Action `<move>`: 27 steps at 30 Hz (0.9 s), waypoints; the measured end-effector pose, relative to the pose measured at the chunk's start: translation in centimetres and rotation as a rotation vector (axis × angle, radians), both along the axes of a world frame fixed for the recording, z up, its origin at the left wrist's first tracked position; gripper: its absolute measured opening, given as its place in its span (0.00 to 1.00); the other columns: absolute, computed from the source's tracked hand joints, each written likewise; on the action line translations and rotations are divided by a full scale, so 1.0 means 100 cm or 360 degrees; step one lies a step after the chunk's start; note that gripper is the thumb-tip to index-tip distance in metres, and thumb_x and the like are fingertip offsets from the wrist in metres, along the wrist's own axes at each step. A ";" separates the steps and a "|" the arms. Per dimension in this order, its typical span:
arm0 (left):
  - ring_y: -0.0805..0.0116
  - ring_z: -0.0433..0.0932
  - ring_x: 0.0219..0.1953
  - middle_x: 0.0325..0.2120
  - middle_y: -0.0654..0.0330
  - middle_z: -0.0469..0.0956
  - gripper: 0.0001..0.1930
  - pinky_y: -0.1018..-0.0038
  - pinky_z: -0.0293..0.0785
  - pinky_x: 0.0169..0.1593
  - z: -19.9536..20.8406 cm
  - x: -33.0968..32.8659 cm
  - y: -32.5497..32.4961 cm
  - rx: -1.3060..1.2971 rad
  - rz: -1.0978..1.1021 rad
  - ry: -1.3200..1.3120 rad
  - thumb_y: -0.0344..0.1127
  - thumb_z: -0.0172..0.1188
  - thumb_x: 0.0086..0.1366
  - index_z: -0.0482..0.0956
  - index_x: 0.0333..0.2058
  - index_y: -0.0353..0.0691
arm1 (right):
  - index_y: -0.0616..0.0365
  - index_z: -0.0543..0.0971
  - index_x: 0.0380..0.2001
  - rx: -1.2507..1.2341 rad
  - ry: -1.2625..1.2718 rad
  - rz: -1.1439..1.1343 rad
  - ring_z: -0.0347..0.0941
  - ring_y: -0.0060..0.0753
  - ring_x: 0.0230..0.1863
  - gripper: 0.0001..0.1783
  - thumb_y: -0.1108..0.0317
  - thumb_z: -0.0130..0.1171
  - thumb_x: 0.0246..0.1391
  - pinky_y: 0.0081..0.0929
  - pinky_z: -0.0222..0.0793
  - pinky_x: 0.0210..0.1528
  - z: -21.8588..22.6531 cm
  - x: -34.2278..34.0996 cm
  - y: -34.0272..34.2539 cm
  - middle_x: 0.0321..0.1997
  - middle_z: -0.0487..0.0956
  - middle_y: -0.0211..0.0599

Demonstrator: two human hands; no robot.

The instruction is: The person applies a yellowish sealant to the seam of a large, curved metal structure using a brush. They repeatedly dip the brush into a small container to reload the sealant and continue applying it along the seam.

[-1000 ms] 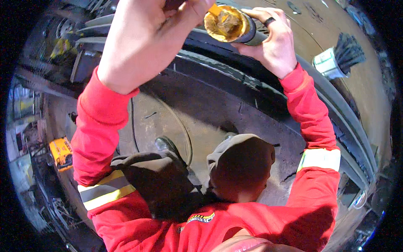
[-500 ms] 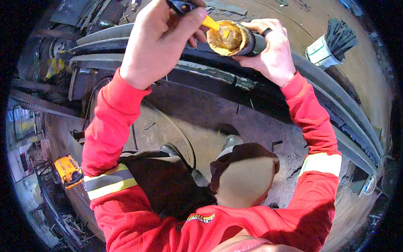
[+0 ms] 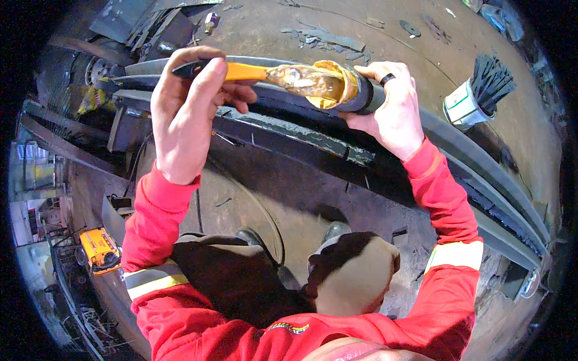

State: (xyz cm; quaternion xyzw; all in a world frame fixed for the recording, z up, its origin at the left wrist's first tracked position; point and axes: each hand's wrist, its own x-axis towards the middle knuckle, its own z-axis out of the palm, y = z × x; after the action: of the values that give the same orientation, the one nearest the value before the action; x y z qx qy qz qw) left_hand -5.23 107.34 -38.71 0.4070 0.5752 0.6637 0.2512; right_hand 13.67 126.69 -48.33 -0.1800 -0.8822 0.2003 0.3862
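Here, glossy brown paste [image 3: 310, 82] spans the orange tool [image 3: 247, 72] and cylindrical container [image 3: 365, 94].

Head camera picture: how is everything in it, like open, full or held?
Yellow-and-black handle: gripped in the left hand.
Dark tube: gripped in the right hand, mouth open.
Brown stuff: glossy, at the tube's mouth.
White bucket: packed with dark strips sticking out.
Hose or cable: curved along the floor.
Orange machine: on the floor; can't tell if running.
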 end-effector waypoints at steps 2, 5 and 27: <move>0.62 0.82 0.31 0.35 0.47 0.80 0.10 0.71 0.77 0.33 -0.001 -0.003 -0.005 0.0052 0.0032 -0.0092 0.32 0.53 0.71 0.70 0.46 0.34 | 0.54 0.79 0.41 -0.0027 -0.0017 -0.0010 0.69 0.42 0.52 0.34 0.65 0.77 0.21 0.39 0.62 0.56 0.002 -0.001 0.000 0.44 0.77 0.36; 0.60 0.81 0.32 0.37 0.48 0.81 0.09 0.70 0.74 0.33 -0.004 -0.015 -0.015 0.0110 0.0051 -0.0215 0.33 0.51 0.71 0.72 0.46 0.38 | 0.55 0.79 0.41 -0.0109 0.0029 0.0004 0.70 0.42 0.52 0.35 0.64 0.78 0.21 0.39 0.63 0.56 -0.003 -0.006 -0.004 0.43 0.76 0.38; 0.68 0.70 0.38 0.36 0.53 0.75 0.14 0.72 0.65 0.41 0.035 -0.090 -0.042 0.0745 -0.0209 -0.0744 0.36 0.50 0.71 0.74 0.43 0.28 | 0.61 0.77 0.42 -0.0262 -0.0115 0.0004 0.73 0.45 0.47 0.38 0.57 0.81 0.24 0.36 0.69 0.53 -0.012 -0.021 -0.006 0.42 0.76 0.45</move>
State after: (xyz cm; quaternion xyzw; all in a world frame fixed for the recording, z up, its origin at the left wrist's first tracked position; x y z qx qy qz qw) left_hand -14.22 103.09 -35.23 0.3266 0.3066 0.8355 0.3183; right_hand 11.58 126.06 -49.52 -0.2171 -0.8764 0.2659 0.3378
